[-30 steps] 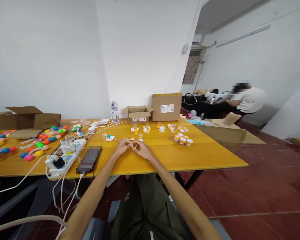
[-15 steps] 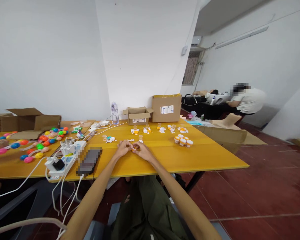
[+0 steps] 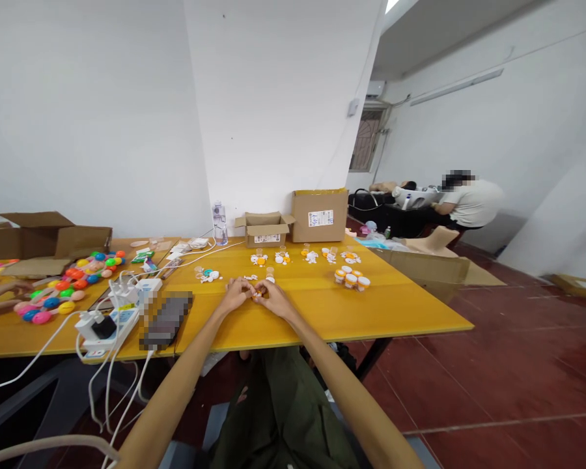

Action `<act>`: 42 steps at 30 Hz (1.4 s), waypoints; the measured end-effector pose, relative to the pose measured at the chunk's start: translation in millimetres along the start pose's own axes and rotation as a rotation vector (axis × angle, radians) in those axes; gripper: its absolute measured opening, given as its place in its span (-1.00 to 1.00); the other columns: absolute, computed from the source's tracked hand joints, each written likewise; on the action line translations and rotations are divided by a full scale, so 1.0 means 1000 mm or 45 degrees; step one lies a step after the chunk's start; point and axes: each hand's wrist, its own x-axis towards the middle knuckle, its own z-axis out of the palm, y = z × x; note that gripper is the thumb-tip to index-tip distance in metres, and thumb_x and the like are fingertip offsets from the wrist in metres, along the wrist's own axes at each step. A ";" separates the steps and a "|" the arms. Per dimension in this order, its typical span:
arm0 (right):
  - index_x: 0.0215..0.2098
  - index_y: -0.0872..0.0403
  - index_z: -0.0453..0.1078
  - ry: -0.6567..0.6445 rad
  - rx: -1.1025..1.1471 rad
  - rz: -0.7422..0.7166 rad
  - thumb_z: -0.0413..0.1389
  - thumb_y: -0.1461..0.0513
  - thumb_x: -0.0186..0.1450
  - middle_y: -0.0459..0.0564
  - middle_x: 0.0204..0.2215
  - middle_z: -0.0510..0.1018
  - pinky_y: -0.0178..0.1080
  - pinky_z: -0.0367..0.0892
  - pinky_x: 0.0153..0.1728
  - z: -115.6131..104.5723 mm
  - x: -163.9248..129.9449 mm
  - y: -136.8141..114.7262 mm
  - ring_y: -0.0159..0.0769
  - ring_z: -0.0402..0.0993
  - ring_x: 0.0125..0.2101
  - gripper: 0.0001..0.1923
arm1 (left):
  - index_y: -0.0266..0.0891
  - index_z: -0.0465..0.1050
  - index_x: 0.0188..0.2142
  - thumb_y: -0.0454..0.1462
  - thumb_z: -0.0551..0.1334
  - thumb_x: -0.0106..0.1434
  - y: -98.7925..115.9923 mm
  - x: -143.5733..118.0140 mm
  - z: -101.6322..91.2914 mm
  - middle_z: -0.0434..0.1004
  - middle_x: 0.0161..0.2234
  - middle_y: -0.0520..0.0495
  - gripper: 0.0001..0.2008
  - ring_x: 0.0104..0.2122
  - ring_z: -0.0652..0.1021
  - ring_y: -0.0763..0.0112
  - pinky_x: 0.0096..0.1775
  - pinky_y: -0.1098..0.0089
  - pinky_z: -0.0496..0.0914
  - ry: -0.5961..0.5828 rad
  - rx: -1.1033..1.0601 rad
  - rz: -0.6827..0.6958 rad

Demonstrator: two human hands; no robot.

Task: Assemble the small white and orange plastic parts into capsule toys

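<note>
My left hand [image 3: 235,295] and my right hand [image 3: 274,301] meet fingertip to fingertip above the table. Between them they pinch a small white part [image 3: 257,295] with a trace of orange, too small to name; the fingers hide most of it. Just beyond my right hand is a clear cup [image 3: 270,271] with something white at its base. Past my left hand lie small white pieces [image 3: 250,277]. Farther left is a group of white and green pieces [image 3: 209,275]. Several jars with white lids and orange rims [image 3: 351,279] stand to the right.
Small piles of white and orange parts [image 3: 311,257] line the back, before an open carton [image 3: 262,240] and a closed one [image 3: 320,218]. At left are a phone [image 3: 168,319], power strips [image 3: 112,329], cables and coloured balls [image 3: 78,284]. Another person's hand [image 3: 7,293] is there; someone sits far right.
My view has shifted slightly, so the scene sits farther left. My fingertips have changed position a little around the small part. At far left, the other person's hand and coloured balls have moved.
</note>
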 end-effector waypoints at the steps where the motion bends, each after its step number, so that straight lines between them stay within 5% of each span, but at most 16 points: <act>1: -0.26 0.03 0.44 -0.001 0.006 0.003 0.25 0.30 0.12 -0.08 -0.27 0.59 -0.22 0.39 -0.17 0.000 0.000 0.000 -0.28 0.51 -0.27 -0.79 | -0.14 0.61 -0.54 -0.26 0.33 0.11 0.000 0.000 0.000 0.60 -0.24 -0.09 -0.87 -0.03 0.43 0.03 0.11 0.04 0.21 0.006 0.001 -0.001; 18: -0.28 0.01 0.42 0.003 0.044 0.039 0.27 0.27 0.09 -0.11 -0.30 0.57 -0.23 0.38 -0.21 0.000 0.000 0.002 -0.27 0.50 -0.30 -0.78 | -0.15 0.62 -0.43 -0.24 0.26 0.22 0.001 -0.002 0.001 0.61 -0.22 -0.09 -0.84 -0.06 0.47 0.12 0.10 0.11 0.28 -0.042 0.183 0.099; 42: -0.30 0.01 0.43 0.024 0.063 0.017 0.26 0.28 0.10 -0.09 -0.31 0.58 -0.23 0.39 -0.22 0.003 -0.001 0.006 -0.27 0.50 -0.30 -0.81 | -0.17 0.55 -0.44 -0.27 0.24 0.25 -0.009 -0.002 0.006 0.57 -0.32 -0.05 -0.85 -0.18 0.51 0.23 0.02 0.22 0.34 -0.020 0.103 0.285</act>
